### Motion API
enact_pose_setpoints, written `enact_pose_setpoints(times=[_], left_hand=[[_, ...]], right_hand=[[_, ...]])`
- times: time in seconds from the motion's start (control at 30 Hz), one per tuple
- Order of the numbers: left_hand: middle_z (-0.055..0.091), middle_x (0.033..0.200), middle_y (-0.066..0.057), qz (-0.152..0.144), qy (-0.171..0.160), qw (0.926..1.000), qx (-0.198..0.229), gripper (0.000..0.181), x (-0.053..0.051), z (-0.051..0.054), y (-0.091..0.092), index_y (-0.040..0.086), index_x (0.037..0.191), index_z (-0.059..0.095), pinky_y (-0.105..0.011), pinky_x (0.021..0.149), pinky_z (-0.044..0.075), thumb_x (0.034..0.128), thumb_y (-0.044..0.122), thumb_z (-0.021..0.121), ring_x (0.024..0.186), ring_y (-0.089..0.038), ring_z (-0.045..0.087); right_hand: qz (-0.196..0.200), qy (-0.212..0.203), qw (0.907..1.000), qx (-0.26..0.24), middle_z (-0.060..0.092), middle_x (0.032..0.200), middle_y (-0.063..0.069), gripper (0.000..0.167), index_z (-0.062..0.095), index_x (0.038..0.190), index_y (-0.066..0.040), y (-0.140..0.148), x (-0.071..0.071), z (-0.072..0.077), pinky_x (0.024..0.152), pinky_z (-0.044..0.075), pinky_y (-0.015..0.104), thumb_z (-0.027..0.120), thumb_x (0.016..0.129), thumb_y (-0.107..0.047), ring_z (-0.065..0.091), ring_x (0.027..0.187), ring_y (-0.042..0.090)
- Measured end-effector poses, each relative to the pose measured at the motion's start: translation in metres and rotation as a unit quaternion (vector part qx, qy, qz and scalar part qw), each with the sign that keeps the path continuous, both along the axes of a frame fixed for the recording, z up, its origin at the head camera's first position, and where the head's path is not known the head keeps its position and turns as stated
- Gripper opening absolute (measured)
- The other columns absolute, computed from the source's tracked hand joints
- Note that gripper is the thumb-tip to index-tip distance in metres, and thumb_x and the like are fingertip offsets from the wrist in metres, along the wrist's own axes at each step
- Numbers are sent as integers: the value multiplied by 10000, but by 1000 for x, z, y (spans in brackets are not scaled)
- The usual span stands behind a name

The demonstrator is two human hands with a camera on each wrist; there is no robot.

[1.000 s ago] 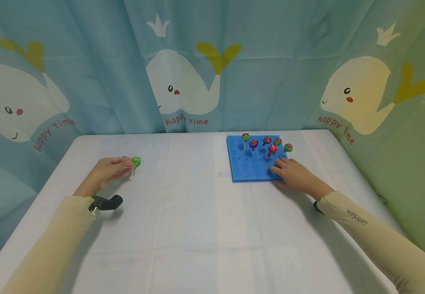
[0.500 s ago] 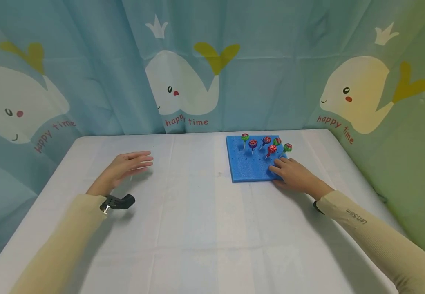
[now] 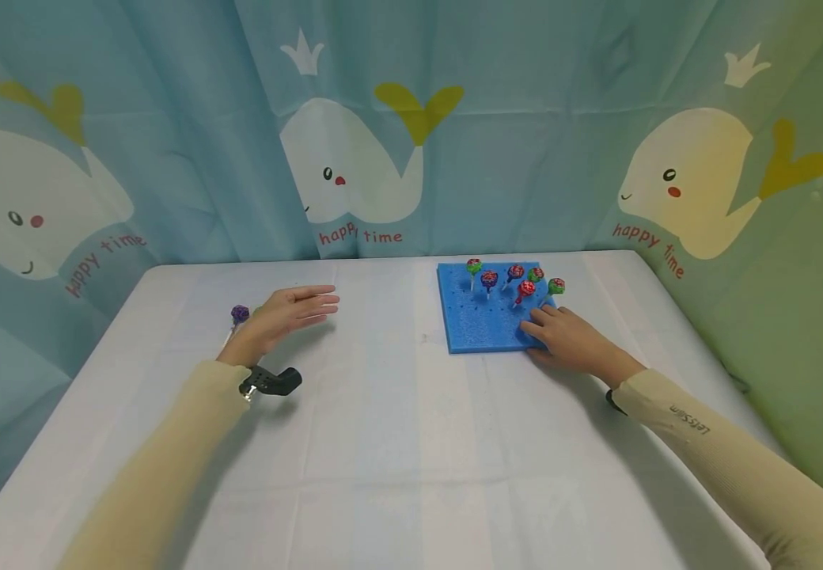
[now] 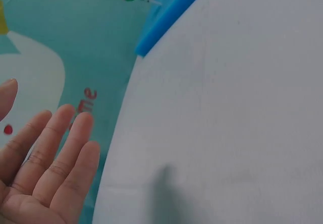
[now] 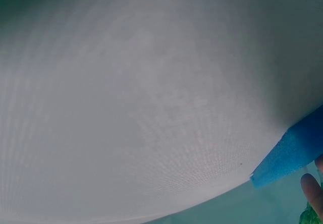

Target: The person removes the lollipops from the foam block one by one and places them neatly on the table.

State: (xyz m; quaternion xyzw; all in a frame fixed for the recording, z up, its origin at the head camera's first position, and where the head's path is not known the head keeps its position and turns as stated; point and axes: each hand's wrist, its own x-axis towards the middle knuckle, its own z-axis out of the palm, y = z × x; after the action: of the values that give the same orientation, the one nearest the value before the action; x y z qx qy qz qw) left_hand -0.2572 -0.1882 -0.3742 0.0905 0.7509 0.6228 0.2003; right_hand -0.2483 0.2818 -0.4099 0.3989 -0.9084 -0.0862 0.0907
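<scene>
My left hand is over the left part of the table, its fingers stretched rightward; the left wrist view shows the palm and spread fingers holding nothing. Behind that hand a purple lollipop shows with its stick, beside a sliver of green mostly hidden by the hand. On the right, my right hand grips the near right corner of a blue board. Several lollipops stand in the board's far part, among them a red one, a purple one and a green one.
The table has a white cloth over it. A blue-green curtain with white whale prints hangs behind it and down both sides. A black wrist strap mount juts out from the left wrist.
My left hand has moved right, away from the green lollipop seen at its fingertips, and its fingers have straightened. The purple lollipop has come into sight behind it. My right hand stays on the board.
</scene>
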Motion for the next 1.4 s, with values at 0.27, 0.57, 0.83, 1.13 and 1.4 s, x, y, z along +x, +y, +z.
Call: enact_pose_setpoints(times=[0.27,0.57,0.83,1.13,1.4], left_hand=[[425,1445,-193,-25,158,9993,333,481,-14,-7,33,11,1432,357,-352,1133,338,988,151,480,1305,-227,473],[455,1431,-169,54,243,9978,610,466,-32,-11,81,15,1417,385,-390,1149,314,988,167,485,1332,-278,433],[470,1423,-152,215,307,9969,695,468,-48,-13,117,34,1426,376,-372,1139,333,988,163,481,1319,-261,453],[469,1419,-167,316,309,9951,884,492,-68,-14,149,45,1438,354,-366,1132,344,976,125,502,1305,-278,464],[471,1422,-151,191,136,9952,955,518,-79,-20,178,70,1452,332,-367,1133,345,973,150,515,1315,-257,455]], right_hand=[[46,41,10000,-41,570,917,105,373,607,1048,-63,0,0,0,706,535,424,741,800,-308,530,815,252],[74,97,9999,-59,573,927,105,371,605,1046,-68,1,-1,-1,695,535,420,744,797,-305,532,820,253],[153,152,9997,-118,571,914,103,355,599,1032,-72,2,-1,-2,685,530,420,746,796,-292,532,809,254],[237,214,9994,-152,568,901,105,365,595,1019,-64,2,-1,-2,674,532,427,761,777,-280,534,797,256],[156,125,9998,-51,571,909,105,366,588,1026,-69,1,-2,-2,688,535,426,748,791,-299,537,805,252]])
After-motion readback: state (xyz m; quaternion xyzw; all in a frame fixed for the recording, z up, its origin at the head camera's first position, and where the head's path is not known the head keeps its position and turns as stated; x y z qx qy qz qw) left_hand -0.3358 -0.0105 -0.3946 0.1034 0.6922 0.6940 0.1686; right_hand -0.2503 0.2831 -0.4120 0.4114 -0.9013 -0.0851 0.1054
